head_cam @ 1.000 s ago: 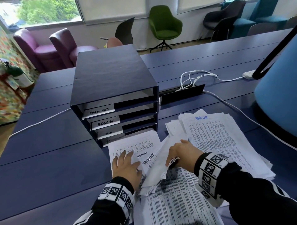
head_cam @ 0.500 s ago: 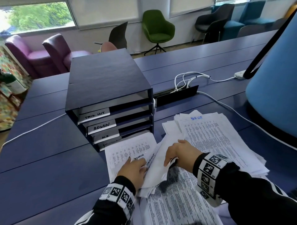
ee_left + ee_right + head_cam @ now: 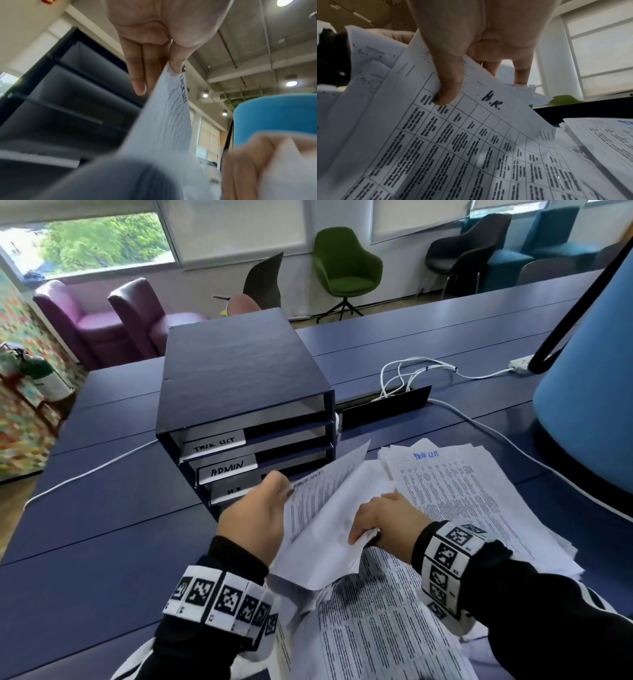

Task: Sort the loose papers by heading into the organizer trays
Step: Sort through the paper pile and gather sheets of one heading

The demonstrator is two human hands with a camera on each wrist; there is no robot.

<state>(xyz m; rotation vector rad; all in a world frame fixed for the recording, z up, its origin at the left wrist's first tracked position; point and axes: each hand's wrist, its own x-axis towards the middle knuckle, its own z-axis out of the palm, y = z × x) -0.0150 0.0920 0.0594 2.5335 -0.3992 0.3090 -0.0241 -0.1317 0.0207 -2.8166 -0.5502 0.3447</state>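
Note:
The dark blue organizer (image 3: 239, 385) stands mid-table, its trays labelled TASK LIST (image 3: 214, 444), ADMIN (image 3: 227, 470) and H.R. below. My left hand (image 3: 284, 489) pinches one printed sheet (image 3: 325, 491) by its top edge, raised in front of the lower trays; thumb and fingers clamp it (image 3: 164, 75), its heading blurred. My right hand (image 3: 363, 534) grips a bent bundle of papers (image 3: 318, 546); its thumb (image 3: 447, 88) presses a table sheet headed H.R. (image 3: 491, 101). A loose pile (image 3: 479, 501) topped by a TASK LIST sheet lies to the right.
More printed sheets (image 3: 376, 628) lie at the near edge of the blue table (image 3: 102, 525). A large blue lamp shade (image 3: 589, 405) looms at the right. White cables (image 3: 411, 371) and a black cable flap (image 3: 383, 409) sit behind the papers. Chairs stand beyond the table.
My left hand left the sheets it pressed flat on the table and lifted one sheet up toward the organizer. The right hand kept its hold on the bundle.

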